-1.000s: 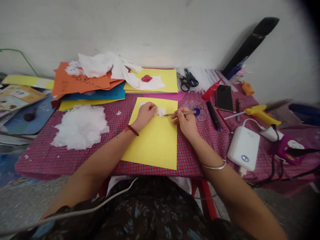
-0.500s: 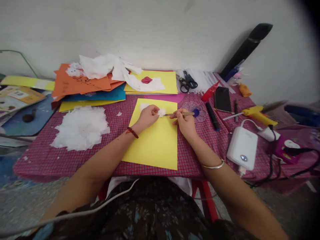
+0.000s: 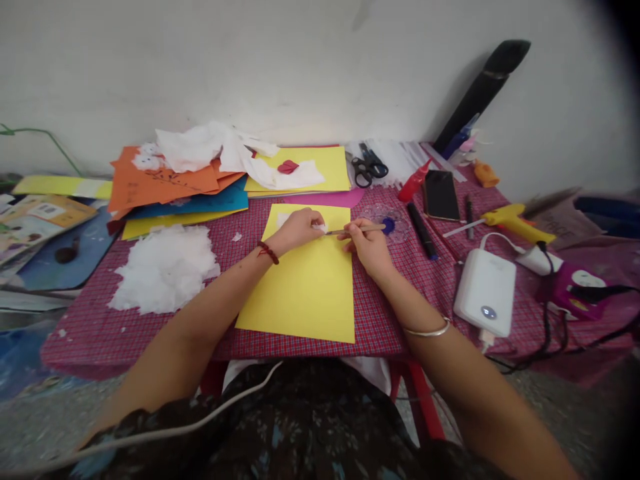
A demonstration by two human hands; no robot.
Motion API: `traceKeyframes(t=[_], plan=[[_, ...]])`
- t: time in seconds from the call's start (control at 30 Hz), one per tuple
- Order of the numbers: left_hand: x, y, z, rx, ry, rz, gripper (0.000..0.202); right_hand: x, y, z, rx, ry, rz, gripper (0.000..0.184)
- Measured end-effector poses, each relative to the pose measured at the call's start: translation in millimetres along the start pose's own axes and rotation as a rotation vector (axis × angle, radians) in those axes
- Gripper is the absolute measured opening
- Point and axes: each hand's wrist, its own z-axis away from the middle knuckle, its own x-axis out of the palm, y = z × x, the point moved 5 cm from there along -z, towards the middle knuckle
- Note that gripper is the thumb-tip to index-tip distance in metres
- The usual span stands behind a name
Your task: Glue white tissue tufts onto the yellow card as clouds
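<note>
Yellow paper lies flat in front of me. Over its upper part, my left hand pinches a small piece of white tissue paper, mostly hidden by the fingers. My right hand is closed on a slim wooden stick, whose thin dark tip points left and meets the tissue. A flat white patch shows on the paper behind my left hand. Just beyond my right hand sits a clear dish with a dark blue spot in it.
To the left is a heap of white tissue squares. Coloured paper and scissors lie at the back. On the right are a black marker, phone, yellow glue gun and white power bank.
The tissue piece, spread out beside my left fingertips before, is now gathered smaller around the stick's tip. The camera view has shifted slightly. My right hand keeps its hold on the stick.
</note>
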Motion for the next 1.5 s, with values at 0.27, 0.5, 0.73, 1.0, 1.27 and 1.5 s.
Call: traceKeyframes(t=[0.27, 0.5, 0.73, 1.0, 1.27, 1.5], plan=[[3.3, -6, -6, -0.045, -0.064, 0.086, 0.013, -10, -1, -3, 0.144, 0.127, -0.173, 0.026], [-25.9, 13, -2, -0.025, -0.032, 0.061, 0.017, -12, -7, -4, 0.106, 0.159, -0.23, 0.023], [-156.9, 28, 55, 0.0, 0.325, 0.182, 0.008, -8, -11, 1, 0.154, 0.121, -0.126, 0.018], [-183.9, -42, 199, -0.422, 0.369, -0.007, 0.04, -8, -9, 0, 0.111, 0.114, 0.003, 0.019], [-112.6, -53, 263, -0.301, 0.089, -0.274, 0.045, -12, -4, -1, 0.039, 0.124, 0.049, 0.023], [-104.8, -63, 251, -0.338, 0.026, -0.511, 0.018, -13, -2, -3, 0.023, 0.106, 0.051, 0.021]])
